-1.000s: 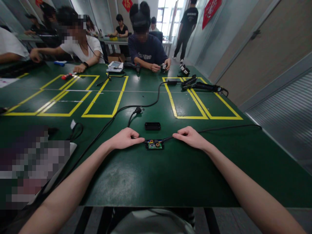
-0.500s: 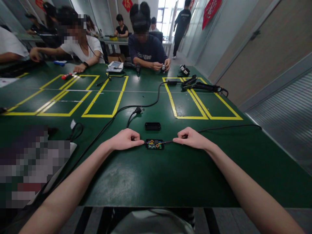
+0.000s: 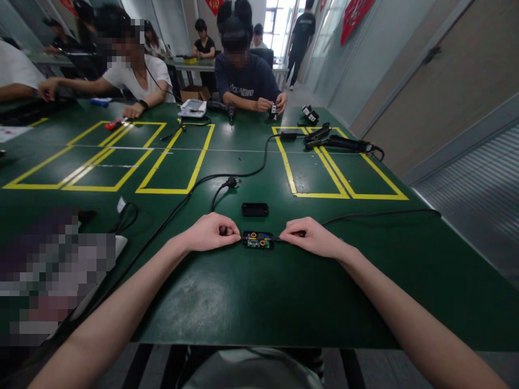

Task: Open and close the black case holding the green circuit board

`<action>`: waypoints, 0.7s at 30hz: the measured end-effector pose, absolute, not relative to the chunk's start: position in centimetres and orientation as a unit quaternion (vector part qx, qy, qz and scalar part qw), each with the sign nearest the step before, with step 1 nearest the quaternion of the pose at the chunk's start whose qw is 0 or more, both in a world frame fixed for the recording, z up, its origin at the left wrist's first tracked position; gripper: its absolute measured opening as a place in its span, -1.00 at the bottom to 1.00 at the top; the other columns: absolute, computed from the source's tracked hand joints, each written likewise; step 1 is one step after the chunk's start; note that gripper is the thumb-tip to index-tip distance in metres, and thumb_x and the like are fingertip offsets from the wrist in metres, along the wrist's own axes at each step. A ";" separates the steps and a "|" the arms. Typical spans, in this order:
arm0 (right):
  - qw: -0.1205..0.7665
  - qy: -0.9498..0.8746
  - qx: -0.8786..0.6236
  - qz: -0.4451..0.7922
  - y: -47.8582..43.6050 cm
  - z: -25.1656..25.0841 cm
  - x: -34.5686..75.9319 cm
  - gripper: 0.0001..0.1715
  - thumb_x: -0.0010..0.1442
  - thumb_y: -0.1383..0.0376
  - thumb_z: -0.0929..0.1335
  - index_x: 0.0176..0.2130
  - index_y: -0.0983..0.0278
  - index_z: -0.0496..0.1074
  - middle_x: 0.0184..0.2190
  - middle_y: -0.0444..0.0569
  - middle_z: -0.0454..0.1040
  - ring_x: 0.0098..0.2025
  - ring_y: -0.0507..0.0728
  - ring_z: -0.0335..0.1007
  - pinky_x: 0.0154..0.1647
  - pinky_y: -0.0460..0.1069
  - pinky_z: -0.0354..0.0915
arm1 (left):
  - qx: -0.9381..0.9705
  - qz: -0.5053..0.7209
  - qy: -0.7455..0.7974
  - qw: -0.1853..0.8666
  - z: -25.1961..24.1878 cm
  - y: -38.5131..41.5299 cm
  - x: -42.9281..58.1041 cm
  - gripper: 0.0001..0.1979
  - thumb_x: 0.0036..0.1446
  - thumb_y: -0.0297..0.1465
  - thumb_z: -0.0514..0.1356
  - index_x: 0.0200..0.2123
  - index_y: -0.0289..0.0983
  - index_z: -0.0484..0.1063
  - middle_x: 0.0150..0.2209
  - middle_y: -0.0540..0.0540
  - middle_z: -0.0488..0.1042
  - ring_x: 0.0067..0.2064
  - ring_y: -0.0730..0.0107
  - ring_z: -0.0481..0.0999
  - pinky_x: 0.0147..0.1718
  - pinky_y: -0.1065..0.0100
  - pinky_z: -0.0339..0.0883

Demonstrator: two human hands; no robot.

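A small black case (image 3: 258, 247) lies on the green table with its inside facing up, showing a circuit board (image 3: 254, 242) with copper-coloured rings. Pinched at the left end of the case is a black cable, held by my left hand (image 3: 213, 232). At the opposite end, my right hand (image 3: 312, 235) pinches the other black cable (image 3: 278, 239) close to where it enters the case. Just beyond the case rests a black cover (image 3: 255, 209), its hollow side up. Both hands are closed, and their fingers hide parts of the cables.
A power plug (image 3: 231, 182) on a cord lies beyond my left hand. Yellow tape (image 3: 166, 190) marks rectangles on the table (image 3: 259, 302). Farther off are a black hand-held tool (image 3: 340, 142), a drill (image 3: 231, 110) and a white device (image 3: 192, 108). Several people sit opposite.
My right hand has slid left along its cable, nearer to the case. My left hand stays at the left end. The view has shifted slightly.
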State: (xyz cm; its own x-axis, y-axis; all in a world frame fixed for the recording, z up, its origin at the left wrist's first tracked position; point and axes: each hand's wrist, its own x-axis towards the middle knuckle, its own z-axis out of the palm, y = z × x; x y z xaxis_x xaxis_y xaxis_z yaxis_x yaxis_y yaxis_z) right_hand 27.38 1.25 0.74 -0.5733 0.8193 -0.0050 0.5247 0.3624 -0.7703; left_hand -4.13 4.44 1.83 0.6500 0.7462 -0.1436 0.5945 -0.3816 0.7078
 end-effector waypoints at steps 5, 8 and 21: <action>0.192 -0.813 -0.410 0.366 1.1 0.5 27.4 -0.49 0.38 -0.02 0.34 -0.29 0.28 0.67 -0.39 0.01 0.55 -0.40 0.07 0.37 -0.37 -0.03 0.21 | 0.836 0.112 0.393 0.366 1.7 4.3 -4.1 -0.72 0.16 -0.19 0.24 -0.32 -0.28 0.63 -0.44 -0.03 0.53 -0.42 0.43 0.41 -0.39 0.44 0.18; 0.193 -0.820 -0.407 0.353 1.1 0.5 27.2 -0.50 0.38 -0.03 0.34 -0.29 0.28 0.67 -0.40 0.01 0.57 -0.40 0.08 0.39 -0.36 -0.02 0.22 | 0.839 0.108 0.395 0.359 1.8 4.1 -3.9 -0.73 0.17 -0.20 0.23 -0.35 -0.27 0.60 -0.49 0.01 0.48 -0.45 0.44 0.36 -0.43 0.45 0.12; 0.206 -0.828 -0.444 0.275 1.6 0.3 26.9 -0.57 0.37 0.04 0.37 -0.36 0.26 0.64 -0.42 -0.01 0.56 -0.41 0.09 0.41 -0.34 0.00 0.21 | 0.870 0.123 0.402 0.259 1.5 4.3 -3.5 -0.75 0.25 -0.22 0.18 -0.35 -0.24 0.56 -0.45 -0.02 0.52 -0.37 0.34 0.44 -0.28 0.34 0.17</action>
State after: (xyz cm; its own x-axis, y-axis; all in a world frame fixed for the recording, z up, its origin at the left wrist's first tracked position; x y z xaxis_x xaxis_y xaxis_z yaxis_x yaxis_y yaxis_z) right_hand 26.91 1.61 0.31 -0.5207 0.8483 0.0961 0.6221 0.4542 -0.6378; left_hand -3.45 4.29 1.52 0.6461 0.7633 0.0055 0.6362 -0.5425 0.5486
